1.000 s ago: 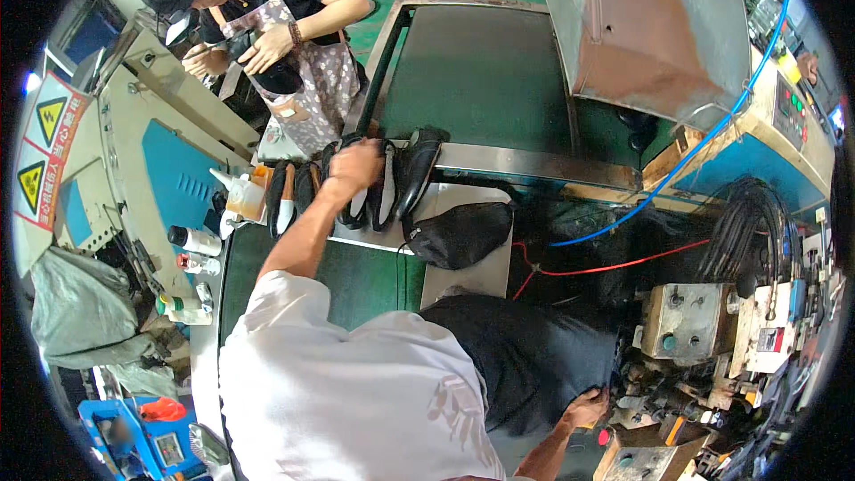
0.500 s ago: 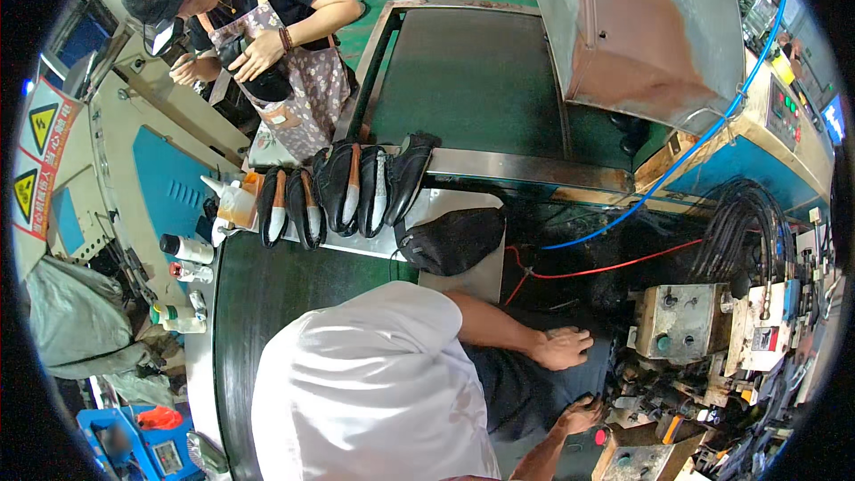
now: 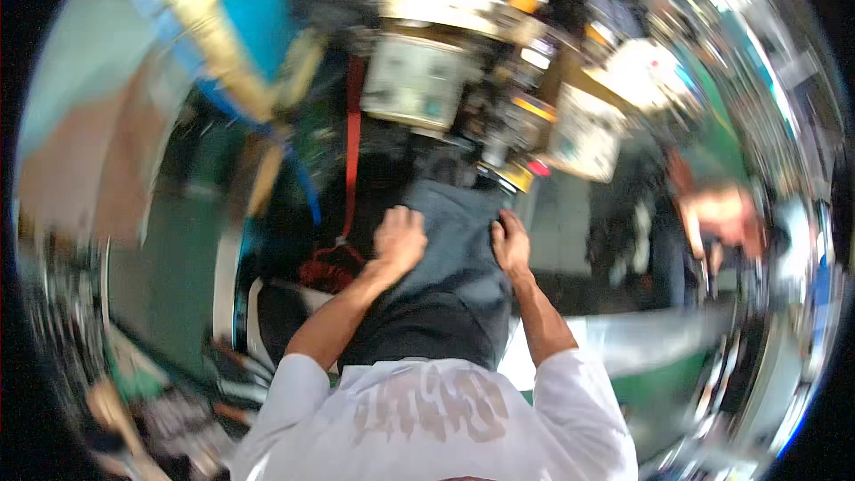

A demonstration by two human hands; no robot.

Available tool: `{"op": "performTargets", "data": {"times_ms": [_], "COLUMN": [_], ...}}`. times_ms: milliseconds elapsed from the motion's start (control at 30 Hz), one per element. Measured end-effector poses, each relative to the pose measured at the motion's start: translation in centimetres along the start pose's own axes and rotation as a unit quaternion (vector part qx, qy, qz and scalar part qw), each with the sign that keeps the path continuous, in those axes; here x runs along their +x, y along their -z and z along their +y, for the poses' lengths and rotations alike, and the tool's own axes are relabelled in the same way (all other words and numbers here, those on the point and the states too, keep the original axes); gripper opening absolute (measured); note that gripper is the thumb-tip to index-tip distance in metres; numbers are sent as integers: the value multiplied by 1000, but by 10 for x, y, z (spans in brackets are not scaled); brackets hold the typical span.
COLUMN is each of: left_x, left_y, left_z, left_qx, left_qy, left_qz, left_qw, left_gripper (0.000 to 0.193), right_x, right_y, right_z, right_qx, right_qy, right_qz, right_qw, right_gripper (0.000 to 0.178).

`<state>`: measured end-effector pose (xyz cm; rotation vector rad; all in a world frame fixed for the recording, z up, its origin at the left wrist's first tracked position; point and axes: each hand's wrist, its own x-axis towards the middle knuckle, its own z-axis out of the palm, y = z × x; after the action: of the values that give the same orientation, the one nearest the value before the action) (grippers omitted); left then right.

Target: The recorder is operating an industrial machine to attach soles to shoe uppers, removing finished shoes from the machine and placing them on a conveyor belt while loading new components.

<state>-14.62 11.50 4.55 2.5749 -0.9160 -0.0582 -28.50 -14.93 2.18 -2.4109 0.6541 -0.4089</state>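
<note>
Two hands are on one item: we find the left hand and the right hand set on the far end of a dark grey-blue cloth, which looks like trousers or a heavy fabric panel. It runs from the person's lap away toward the cluttered machines beyond. We cannot make out what carries the cloth, since the whole view is smeared by motion.

Left hand: fingers curled down over the left edge of the cloth, knuckles up; it appears to pinch or press the fabric, though we cannot confirm a closed grip. Right hand: fingers bent over the right edge, likewise pressing or gripping; the blur hides the fingertips.

A red strap runs down just beside the left hand, ending in a red tangle near the left wrist. A second person stands well apart at the right.

Our judgement on the step in hand, straightening or pulling the cloth:
- Keep both hands level at opposite edges so the pull stays even and the fabric does not skew.
- Take the edges with the fingers, not the palms, to hold tension without bunching.
- Keep the left hand clear of the red strap, which could snag.
- Steady the head; at present the hold on the cloth cannot be checked by eye.
</note>
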Motion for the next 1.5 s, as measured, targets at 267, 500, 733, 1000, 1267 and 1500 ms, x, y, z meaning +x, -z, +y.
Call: {"op": "performTargets", "data": {"times_ms": [267, 500, 733, 1000, 1267, 1500], "left_x": [72, 63, 72, 83, 81, 80], "left_y": [-33, -57, -55, -55, -84, -39], "left_z": [6, 20, -7, -4, 10, 22], "left_qx": [20, -42, 18, -23, -48, 86], "left_qy": [-179, -210, -230, -237, -254, -183], "left_qz": [-19, -54, -32, -30, -55, -24], "left_qw": [983, 975, 973, 971, 964, 979], "left_gripper": [16, 14, 14, 11, 6, 16], "right_x": [-257, -671, -591, -676, -764, -637], "right_y": [98, 29, -65, 110, 306, 228], "right_z": [111, 80, -54, 90, 209, 190], "right_qx": [-130, -325, -102, -175, -254, 29], "right_qy": [-300, -641, -874, -812, -668, -624], "right_qz": [271, 93, 155, 251, 230, 322], "right_qw": [905, 689, 449, 497, 661, 712], "right_gripper": [28, 32, 59, 69, 94, 98]}}
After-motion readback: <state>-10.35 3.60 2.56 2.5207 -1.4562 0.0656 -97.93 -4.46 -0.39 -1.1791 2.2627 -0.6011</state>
